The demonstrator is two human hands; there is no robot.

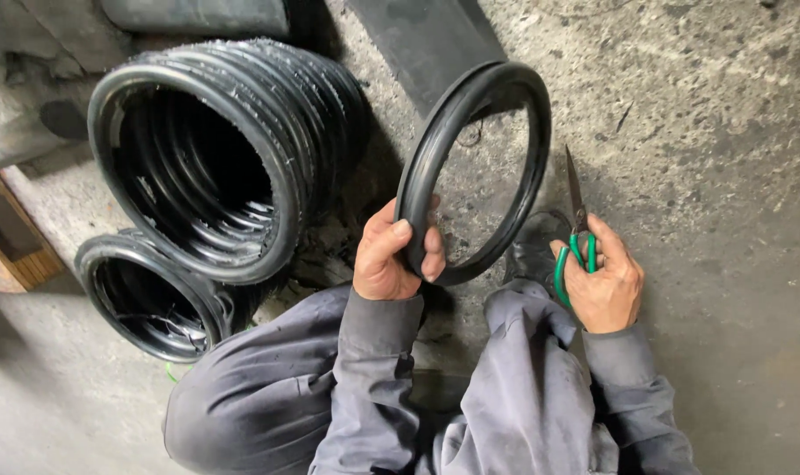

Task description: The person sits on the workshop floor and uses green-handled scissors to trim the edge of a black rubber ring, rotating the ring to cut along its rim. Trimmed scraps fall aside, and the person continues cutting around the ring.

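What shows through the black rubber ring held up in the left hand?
Through the black rubber ring, held by the left hand, only grey concrete floor shows. The hand covers the ring's lower edge.

Workshop, rough stained concrete floor (pixel 708 132), stacks of black rubber rings (pixel 233 149) lying on their sides, wooden block (pixel 4 255) at the edge, grey work overalls (pixel 523 396)

We see dim, flat light from above, brightest on the concrete floor (pixel 699 105) beyond the fingers (pixel 418 242). Soft shadow pools under the ring (pixel 470 167) and left of the fingers, inside the rubber stacks (pixel 207 158). Faint glare streaks their rims. Focus stays sharp; edges bend slightly.
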